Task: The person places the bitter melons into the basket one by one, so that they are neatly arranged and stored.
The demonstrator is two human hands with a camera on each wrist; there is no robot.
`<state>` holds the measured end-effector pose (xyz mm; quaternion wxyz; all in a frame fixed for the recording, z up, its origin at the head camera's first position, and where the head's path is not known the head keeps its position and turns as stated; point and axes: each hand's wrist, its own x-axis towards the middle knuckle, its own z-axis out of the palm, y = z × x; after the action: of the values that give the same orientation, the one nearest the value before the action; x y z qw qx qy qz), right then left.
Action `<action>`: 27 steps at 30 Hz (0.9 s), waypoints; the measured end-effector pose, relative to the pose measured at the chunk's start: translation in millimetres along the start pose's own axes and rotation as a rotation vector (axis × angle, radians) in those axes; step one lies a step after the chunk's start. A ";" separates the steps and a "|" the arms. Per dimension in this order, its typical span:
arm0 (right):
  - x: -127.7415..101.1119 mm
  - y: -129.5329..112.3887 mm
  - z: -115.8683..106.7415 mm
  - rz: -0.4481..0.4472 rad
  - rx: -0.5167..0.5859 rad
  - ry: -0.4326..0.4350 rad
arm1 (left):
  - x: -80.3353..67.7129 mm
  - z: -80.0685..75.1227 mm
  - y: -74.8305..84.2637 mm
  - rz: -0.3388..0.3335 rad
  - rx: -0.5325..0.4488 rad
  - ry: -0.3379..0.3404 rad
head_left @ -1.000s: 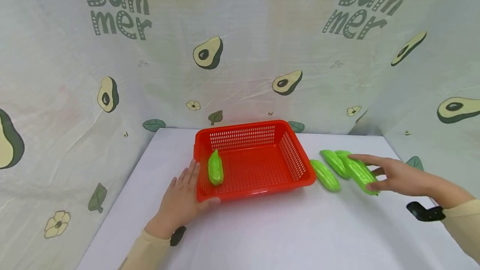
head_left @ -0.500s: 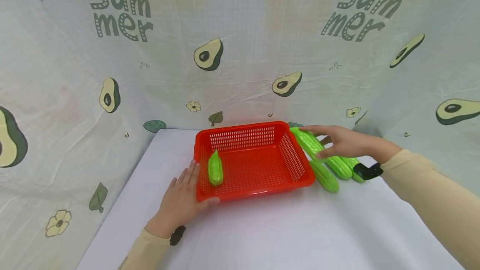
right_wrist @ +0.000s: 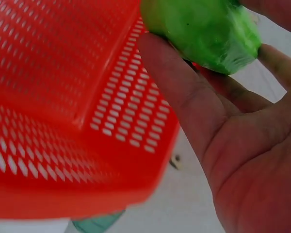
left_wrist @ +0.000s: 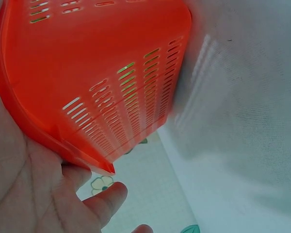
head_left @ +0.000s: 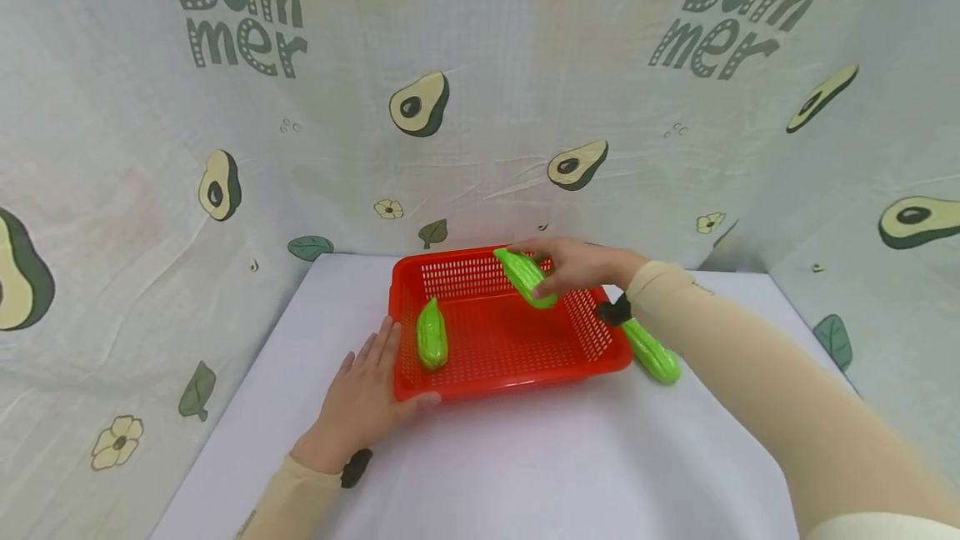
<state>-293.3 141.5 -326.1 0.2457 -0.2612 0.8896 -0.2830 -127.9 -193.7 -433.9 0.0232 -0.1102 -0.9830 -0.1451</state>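
since a second ago the right hand (head_left: 581, 265) has lifted one green bitter gourd (head_left: 527, 277) off the white table (head_left: 525, 457) and carried it left, so it now hangs over the back right part of the red basket (head_left: 517, 386); the head view has hardly shifted.

nearest, the left hand (head_left: 360, 402) lies flat on the table against the basket's front left corner, fingers straight along the side wall and the thumb tucked along the front rim, holding nothing but bracing it. inside, close to the left wall, a second gourd (head_left: 431, 336) lies with its long axis running front to back, tip pointing away. outside the right wall another gourd (head_left: 654, 353) rests on the table, partly hidden by the sleeve.

further back, the right hand pinches the carried gourd near its nearer, right end between thumb and fingers (right_wrist: 184, 97). its long axis slants, the free tip up and to the back left, the held end lower and to the right. it looks like a light, stiff, glossy plastic toy, probably a little slippery, so a hold around the thick ridged middle would likely be steadier than one at the taper.
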 end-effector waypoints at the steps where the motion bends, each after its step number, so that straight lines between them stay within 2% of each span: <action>1: 6.3 -0.8 3.7 0.002 0.022 -0.012 | 0.1 -0.2 0.2 0.000 0.000 0.000; 7: 40.7 -6.0 32.1 0.020 0.128 -0.086 | 0.0 -2.0 1.6 0.001 0.011 -0.004; 12: 58.6 -11.8 53.4 0.024 0.106 -0.146 | 0.3 -2.8 2.5 0.004 0.009 -0.004; 17: 70.0 -13.7 68.1 0.032 0.082 -0.184 | 0.5 -2.9 2.2 0.009 0.010 0.002; 22: 75.8 -13.3 77.9 0.030 0.033 -0.186 | 0.6 -1.8 1.7 0.014 0.013 0.000; 27: 77.1 -17.3 84.6 0.037 0.060 -0.193 | 1.2 -0.9 1.1 0.015 0.020 0.004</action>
<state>-295.4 51.0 -398.2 0.3432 -0.2635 0.8574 -0.2786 -128.8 -192.6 -432.6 0.0276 -0.1168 -0.9835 -0.1354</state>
